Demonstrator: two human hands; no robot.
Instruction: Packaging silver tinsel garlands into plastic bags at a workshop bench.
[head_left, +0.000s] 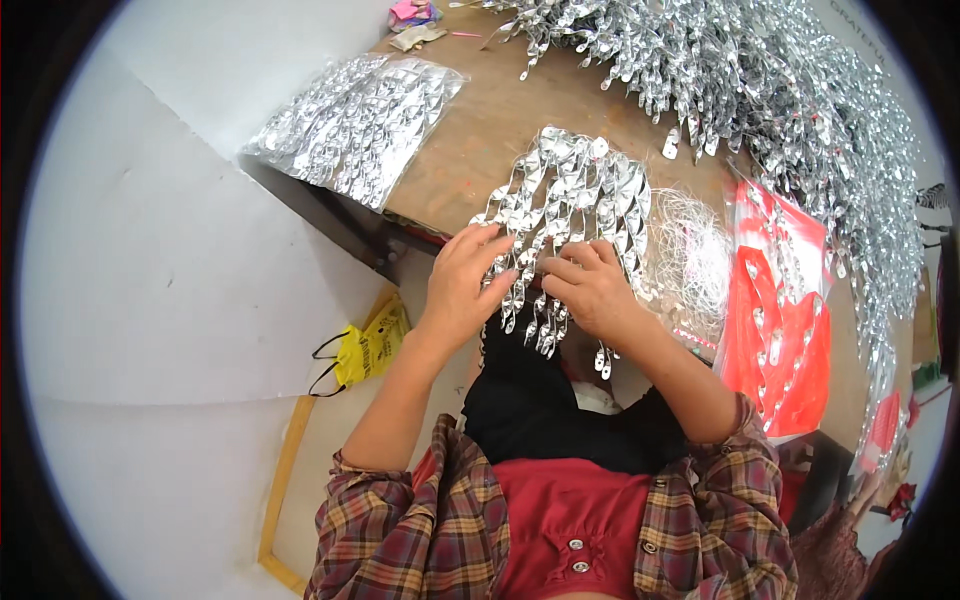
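Note:
A bunch of silver twisted foil strands (575, 180) lies at the near edge of the table, its lower ends hanging over the edge above my lap. My left hand (465, 275) rests against the bunch's left side, fingers stretched and thumb apart from them. On the lower middle of the strands is my right hand (590, 285), its fingers curled in on a strand; the thumb side is partly hidden. Beside my right hand lies a loose tangle of thin white thread (690, 250).
Clear-wrapped silver strands (365, 120) lie at the table's left corner. A large heap of silver strands (740, 70) covers the far right side. Red-and-clear plastic packaging (775, 320) with strands lies right. A yellow bag (372, 345) is below, by the white wall (170, 270).

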